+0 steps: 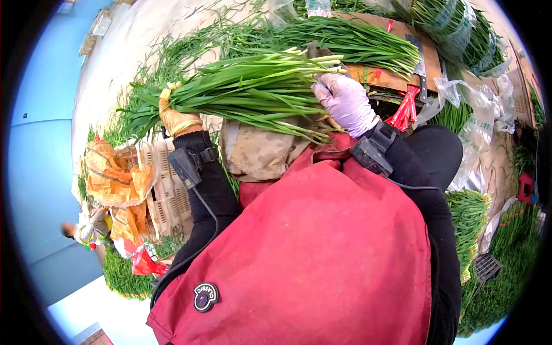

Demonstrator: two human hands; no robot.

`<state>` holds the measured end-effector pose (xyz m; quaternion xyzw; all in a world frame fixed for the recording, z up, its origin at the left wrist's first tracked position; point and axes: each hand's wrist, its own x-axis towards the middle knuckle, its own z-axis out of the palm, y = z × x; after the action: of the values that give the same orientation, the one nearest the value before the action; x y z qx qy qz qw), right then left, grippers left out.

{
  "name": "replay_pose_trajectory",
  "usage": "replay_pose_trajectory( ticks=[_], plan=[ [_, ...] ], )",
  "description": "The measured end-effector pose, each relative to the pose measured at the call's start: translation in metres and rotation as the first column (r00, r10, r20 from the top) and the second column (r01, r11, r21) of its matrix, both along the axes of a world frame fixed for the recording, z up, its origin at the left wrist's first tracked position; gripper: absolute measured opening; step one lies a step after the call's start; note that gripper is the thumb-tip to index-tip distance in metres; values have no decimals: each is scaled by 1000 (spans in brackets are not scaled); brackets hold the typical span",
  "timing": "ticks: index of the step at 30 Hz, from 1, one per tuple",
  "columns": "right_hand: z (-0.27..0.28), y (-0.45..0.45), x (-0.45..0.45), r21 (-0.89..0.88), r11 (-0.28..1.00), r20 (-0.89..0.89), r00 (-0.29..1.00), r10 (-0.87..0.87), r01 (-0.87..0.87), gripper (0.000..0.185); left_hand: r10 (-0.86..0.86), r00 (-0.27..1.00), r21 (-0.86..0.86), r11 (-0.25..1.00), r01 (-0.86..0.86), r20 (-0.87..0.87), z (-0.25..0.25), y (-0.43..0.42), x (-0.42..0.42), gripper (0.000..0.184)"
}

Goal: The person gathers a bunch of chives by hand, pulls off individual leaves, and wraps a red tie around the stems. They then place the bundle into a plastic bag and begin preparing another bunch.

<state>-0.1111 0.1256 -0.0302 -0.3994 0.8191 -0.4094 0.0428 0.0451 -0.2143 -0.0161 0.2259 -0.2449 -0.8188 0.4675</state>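
What appears to be a vegetable-packing workplace is shown. The pale floor [123, 54] is littered with loose green leaves [164, 60], and a bunch of long leafy greens [247, 89] is held up above it. Red strips [406, 107] are gathered beside a wooden board [431, 54], on which more greens [362, 43] are laid. Large bundles [451, 26] are wrapped in clear plastic, and dense stacks [466, 224] are piled alongside. A slatted crate [172, 187], orange sacking [118, 178] and another person [92, 227] are also seen.
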Motion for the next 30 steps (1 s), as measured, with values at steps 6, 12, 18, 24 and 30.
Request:
replay_pose_trajectory(
  ticks=[6, 12, 18, 24, 30],
  plan=[
    [-17, 7, -7, 96, 995, -72, 997, -22, 29, 22, -6, 1000, 14, 1000, 6, -22, -3, -6, 2, 18],
    [-46, 29, -19, 37, 999, -70, 997, -33, 36, 21, -7, 999, 24, 1000, 8, -38, -6, -8, 2, 15],
    [-67, 95, -48, 585, 802, 197, 980, 1, -118, 24, 8, 1000, 23, 1000, -8, -24, 4, 7, 2, 12],
    [-51, 125, -50, 736, 594, 413, 911, -14, -325, 28, 94, 996, 66, 993, -95, 6, 1, 0, 3, 15],
    [-103, 151, -66, 899, 325, 277, 957, 92, -292, 22, -32, 997, 50, 998, 35, -74, -6, -9, 11, 14]
  ],
)
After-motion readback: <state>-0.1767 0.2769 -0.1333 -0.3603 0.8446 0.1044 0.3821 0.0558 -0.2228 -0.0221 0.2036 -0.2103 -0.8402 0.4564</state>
